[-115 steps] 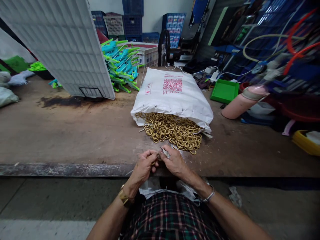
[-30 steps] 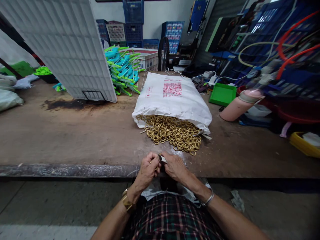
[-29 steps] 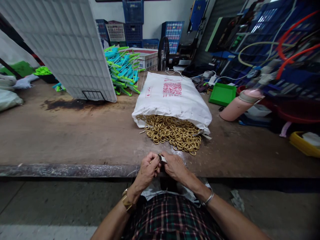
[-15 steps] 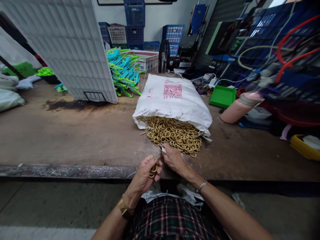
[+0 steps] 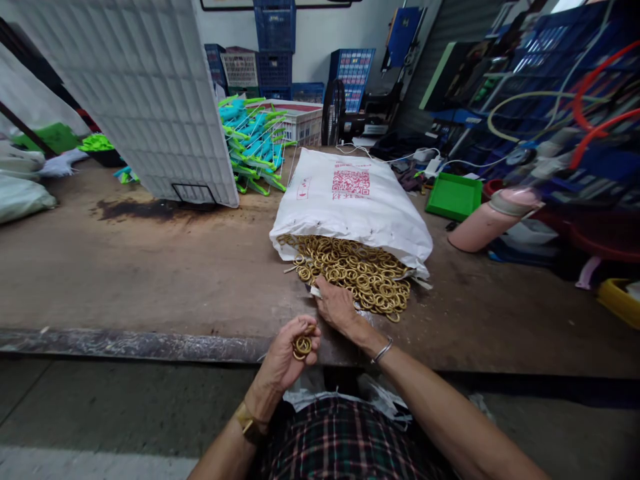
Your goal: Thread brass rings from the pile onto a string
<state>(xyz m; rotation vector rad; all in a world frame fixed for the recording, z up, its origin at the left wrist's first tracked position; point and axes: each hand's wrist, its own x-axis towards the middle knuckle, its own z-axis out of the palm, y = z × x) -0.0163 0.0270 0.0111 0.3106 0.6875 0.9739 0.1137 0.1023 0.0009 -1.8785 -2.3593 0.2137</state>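
Note:
Several brass-coloured rings (image 5: pixel 303 346) lie in my left hand (image 5: pixel 287 353), whose fingers curl round them just past the table's front edge. My right hand (image 5: pixel 337 307) is closed on a small white-and-dark tool (image 5: pixel 315 291), held over the table at the near left side of the ring pile. What kind of tool it is cannot be made out. The pile of rings (image 5: pixel 367 277) spills from the open mouth of a white sack (image 5: pixel 350 200) with red print, which lies on its side on the brown table (image 5: pixel 150 280).
A white ribbed panel (image 5: pixel 165 100) stands at the left, with green and blue plastic parts (image 5: pixel 257 143) behind it. Right of the sack are a green tray (image 5: pixel 454 197), a pink bottle (image 5: pixel 483 223) and a yellow container (image 5: pixel 620 303). Hoses hang at the far right.
My right hand has moved left and forward with the small tool, away from my left hand. My left hand has opened a little and shows its rings more fully. The view has shifted slightly.

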